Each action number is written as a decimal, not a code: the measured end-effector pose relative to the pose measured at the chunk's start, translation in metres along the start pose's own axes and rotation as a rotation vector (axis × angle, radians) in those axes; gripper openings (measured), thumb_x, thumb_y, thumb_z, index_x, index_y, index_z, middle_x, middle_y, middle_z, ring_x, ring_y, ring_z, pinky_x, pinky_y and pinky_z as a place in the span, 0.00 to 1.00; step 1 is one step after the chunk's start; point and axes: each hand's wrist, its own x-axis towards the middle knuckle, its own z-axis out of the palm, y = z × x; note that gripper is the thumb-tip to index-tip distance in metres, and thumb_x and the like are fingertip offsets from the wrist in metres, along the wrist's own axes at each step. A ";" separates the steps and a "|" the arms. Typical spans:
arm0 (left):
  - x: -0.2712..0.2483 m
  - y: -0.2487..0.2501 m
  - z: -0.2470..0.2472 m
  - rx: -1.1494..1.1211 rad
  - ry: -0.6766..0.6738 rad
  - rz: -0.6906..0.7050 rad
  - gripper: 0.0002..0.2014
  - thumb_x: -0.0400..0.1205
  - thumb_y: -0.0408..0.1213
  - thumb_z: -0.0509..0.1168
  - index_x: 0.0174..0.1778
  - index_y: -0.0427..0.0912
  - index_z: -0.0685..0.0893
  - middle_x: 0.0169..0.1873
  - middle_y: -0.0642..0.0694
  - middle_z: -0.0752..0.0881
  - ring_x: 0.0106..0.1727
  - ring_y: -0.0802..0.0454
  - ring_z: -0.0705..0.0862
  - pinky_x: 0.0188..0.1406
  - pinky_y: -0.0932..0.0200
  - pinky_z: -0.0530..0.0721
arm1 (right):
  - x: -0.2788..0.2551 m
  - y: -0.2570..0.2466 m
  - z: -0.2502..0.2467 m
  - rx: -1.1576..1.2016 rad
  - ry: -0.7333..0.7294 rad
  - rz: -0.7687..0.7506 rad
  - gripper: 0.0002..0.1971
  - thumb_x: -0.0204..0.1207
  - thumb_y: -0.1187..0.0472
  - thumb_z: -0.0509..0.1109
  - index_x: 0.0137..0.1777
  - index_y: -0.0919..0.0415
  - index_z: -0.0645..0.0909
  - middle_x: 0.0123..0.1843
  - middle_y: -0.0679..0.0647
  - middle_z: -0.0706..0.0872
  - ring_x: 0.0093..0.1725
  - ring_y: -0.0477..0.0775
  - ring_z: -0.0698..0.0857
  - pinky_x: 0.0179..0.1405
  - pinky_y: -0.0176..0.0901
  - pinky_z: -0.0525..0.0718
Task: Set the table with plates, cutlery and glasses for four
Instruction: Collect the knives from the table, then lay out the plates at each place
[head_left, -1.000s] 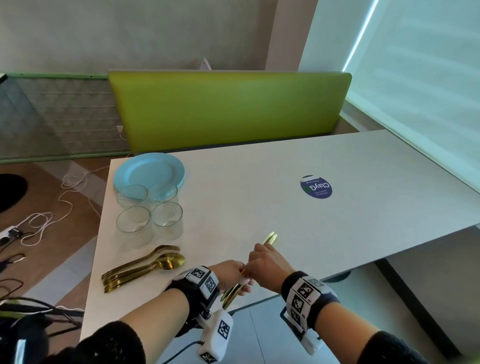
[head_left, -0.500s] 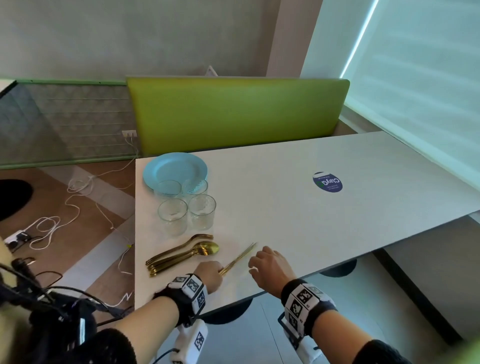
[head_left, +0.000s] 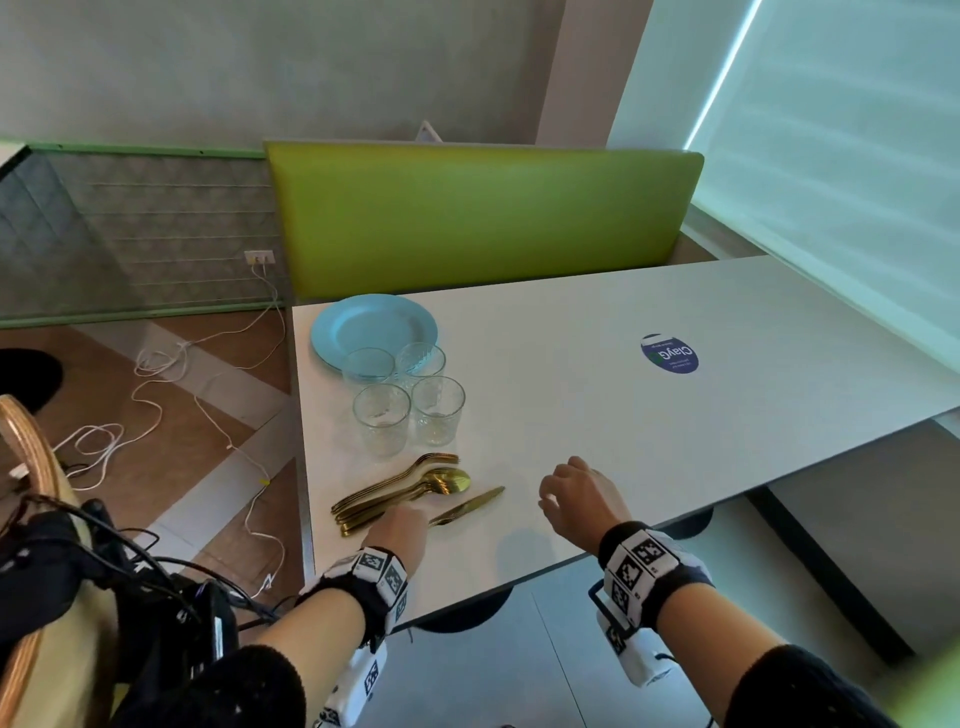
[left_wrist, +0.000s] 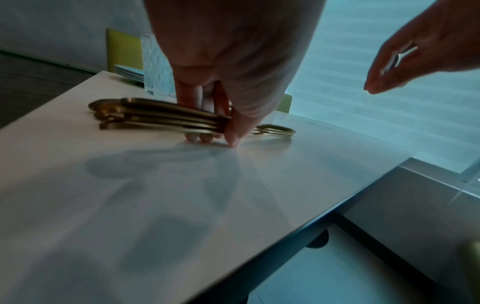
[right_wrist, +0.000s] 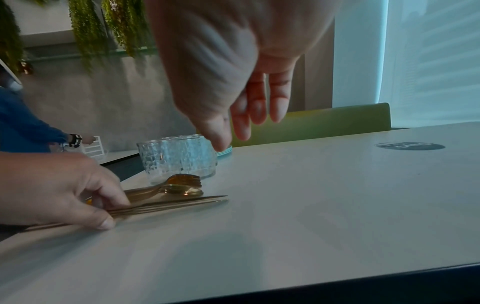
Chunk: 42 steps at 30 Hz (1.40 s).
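- While the knives (head_left: 467, 506) lie on the table (head_left: 623, 415) beside the spoons (head_left: 436, 483), they are best kept bundled and level as they are set down.
- The knife handles are pinched by the left hand (head_left: 400, 527), thumb and fingers curled round them.
- Nothing is held by the right hand (head_left: 579, 499); its fingers hang loose above the table.

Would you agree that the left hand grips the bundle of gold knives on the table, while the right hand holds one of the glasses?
Not quite: the right hand holds nothing. The head view shows it hanging over bare table, fingers relaxed, apart from the four glasses. The left hand does grip the gold knives on the table.
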 end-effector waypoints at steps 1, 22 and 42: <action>0.001 -0.001 0.000 0.045 0.011 0.003 0.18 0.84 0.28 0.50 0.66 0.34 0.79 0.64 0.37 0.82 0.66 0.41 0.81 0.63 0.56 0.77 | 0.000 0.000 -0.002 -0.018 0.006 -0.008 0.16 0.35 0.53 0.89 0.18 0.47 0.83 0.18 0.43 0.80 0.24 0.42 0.82 0.15 0.29 0.75; 0.013 -0.003 -0.030 0.221 0.090 0.127 0.13 0.85 0.34 0.54 0.64 0.41 0.78 0.64 0.42 0.78 0.66 0.44 0.77 0.60 0.52 0.79 | 0.025 0.002 -0.026 -0.002 -0.065 0.063 0.15 0.83 0.56 0.58 0.62 0.56 0.83 0.59 0.52 0.85 0.65 0.53 0.76 0.57 0.41 0.75; 0.215 -0.059 -0.256 -0.486 0.272 -0.239 0.18 0.79 0.39 0.67 0.65 0.43 0.79 0.58 0.38 0.86 0.40 0.39 0.88 0.39 0.54 0.87 | 0.292 0.026 -0.056 0.351 -0.394 0.132 0.17 0.78 0.50 0.68 0.63 0.57 0.83 0.68 0.52 0.83 0.66 0.54 0.81 0.69 0.41 0.75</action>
